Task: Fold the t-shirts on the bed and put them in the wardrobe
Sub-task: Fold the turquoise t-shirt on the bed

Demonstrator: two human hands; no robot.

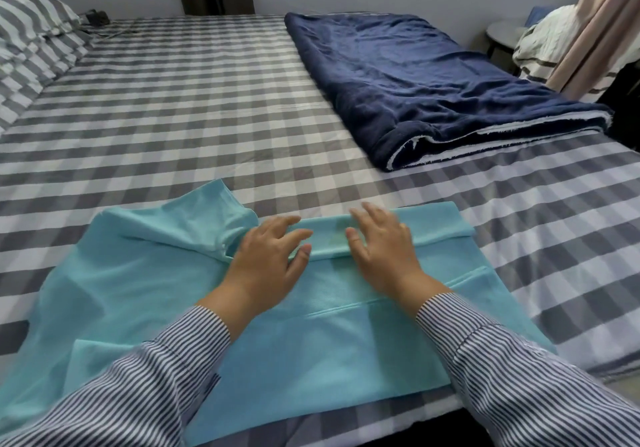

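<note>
A light turquoise t-shirt (pixel 311 349) lies spread on the checked bed (pixel 180 107), near its front edge. Its far edge is folded over into a narrow band, and a sleeve is bunched up at the far left. My left hand (pixel 266 259) rests flat on the shirt beside that bunched sleeve, fingers relaxed and reaching onto the folded band. My right hand (pixel 381 245) presses on the folded band with spread, straight fingers. Both sleeves I wear are striped.
A folded navy blanket (pixel 433 83) lies on the bed's far right. Striped pillows (pixel 31 31) sit at the far left. Beyond the bed's right side stand a small round table (pixel 502 32) and a heap of light fabric (pixel 554 38).
</note>
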